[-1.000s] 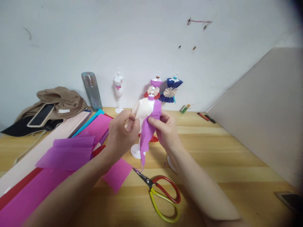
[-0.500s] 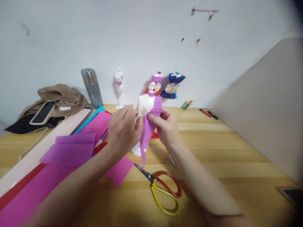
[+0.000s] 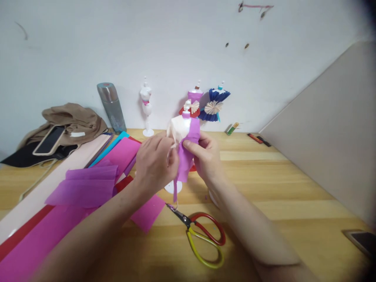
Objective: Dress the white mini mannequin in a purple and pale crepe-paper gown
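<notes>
A small white mannequin (image 3: 179, 126) on a round white stand (image 3: 173, 187) rises in the middle of the wooden table (image 3: 293, 188). Cream paper covers its left side and a purple crepe paper strip (image 3: 184, 160) hangs down its front. My left hand (image 3: 156, 162) pinches the paper at the figure's waist from the left, fingers closed. From the right, my right hand (image 3: 205, 156) grips the figure, its thumb pressing the purple strip against the body.
Scissors (image 3: 202, 235) with red and yellow handles lie in front of the stand. Purple, pink, red and cream paper sheets (image 3: 85, 188) spread at left. At the back are a flask (image 3: 111, 105), a bare mannequin (image 3: 146, 105), two dressed ones (image 3: 205, 105), a brown bag with a phone (image 3: 49, 139).
My left hand has slid in against the mannequin's waist, gathering the purple strip so less of it hangs. The view has tilted slightly.
</notes>
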Demonstrator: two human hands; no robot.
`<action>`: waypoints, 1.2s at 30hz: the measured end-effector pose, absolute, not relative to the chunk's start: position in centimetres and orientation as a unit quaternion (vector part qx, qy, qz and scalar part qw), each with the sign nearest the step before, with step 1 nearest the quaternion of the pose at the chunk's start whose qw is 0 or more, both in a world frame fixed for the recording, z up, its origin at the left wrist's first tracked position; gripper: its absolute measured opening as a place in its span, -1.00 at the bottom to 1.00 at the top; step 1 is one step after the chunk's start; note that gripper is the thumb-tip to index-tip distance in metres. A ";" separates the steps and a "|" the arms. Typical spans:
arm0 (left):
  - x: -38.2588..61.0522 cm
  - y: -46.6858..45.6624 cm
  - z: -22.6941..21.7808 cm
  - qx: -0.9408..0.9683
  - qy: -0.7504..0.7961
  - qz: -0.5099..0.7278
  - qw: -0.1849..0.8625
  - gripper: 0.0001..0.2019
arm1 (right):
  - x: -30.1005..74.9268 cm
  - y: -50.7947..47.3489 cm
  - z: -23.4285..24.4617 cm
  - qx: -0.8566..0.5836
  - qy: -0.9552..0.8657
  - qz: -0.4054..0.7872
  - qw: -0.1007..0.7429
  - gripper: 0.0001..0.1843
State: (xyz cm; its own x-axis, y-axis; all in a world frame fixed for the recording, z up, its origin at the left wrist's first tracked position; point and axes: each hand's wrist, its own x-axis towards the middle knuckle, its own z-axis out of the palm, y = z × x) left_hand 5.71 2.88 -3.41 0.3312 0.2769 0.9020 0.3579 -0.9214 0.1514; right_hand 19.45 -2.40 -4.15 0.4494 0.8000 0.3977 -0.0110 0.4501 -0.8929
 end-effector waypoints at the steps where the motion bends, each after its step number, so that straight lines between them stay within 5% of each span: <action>1: 5.7 2.9 -3.2 -0.813 -0.207 -0.545 -0.003 -0.95 | 19.5 -2.4 -4.1 -0.444 -0.443 0.278 0.728 -0.88; 6: 5.3 3.0 -1.9 -0.777 -0.253 -0.553 -0.165 -0.91 | 19.7 -2.5 -3.9 -0.450 -0.446 0.271 0.725 -0.87; 11: 4.9 3.0 -1.4 -0.776 -0.267 -0.564 -0.089 -0.93 | 19.7 -2.5 -4.1 -0.446 -0.452 0.279 0.721 -0.86; 21: 4.8 3.0 -1.1 -0.769 -0.259 -0.568 -0.137 -0.77 | 19.2 -2.4 -4.3 -0.450 -0.470 0.279 0.707 -0.80; 36: 4.9 2.8 -1.1 -0.772 -0.291 -0.530 -0.195 -0.87 | 19.4 -2.4 -4.3 -0.448 -0.467 0.272 0.712 -0.82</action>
State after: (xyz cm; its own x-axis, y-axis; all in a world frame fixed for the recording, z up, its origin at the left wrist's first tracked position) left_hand 4.91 2.82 -1.11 0.2694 0.6561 0.7049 0.2429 -0.7546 0.6096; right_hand 19.40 -2.39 -4.34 0.4159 0.8057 0.4217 0.0317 0.4506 -0.8922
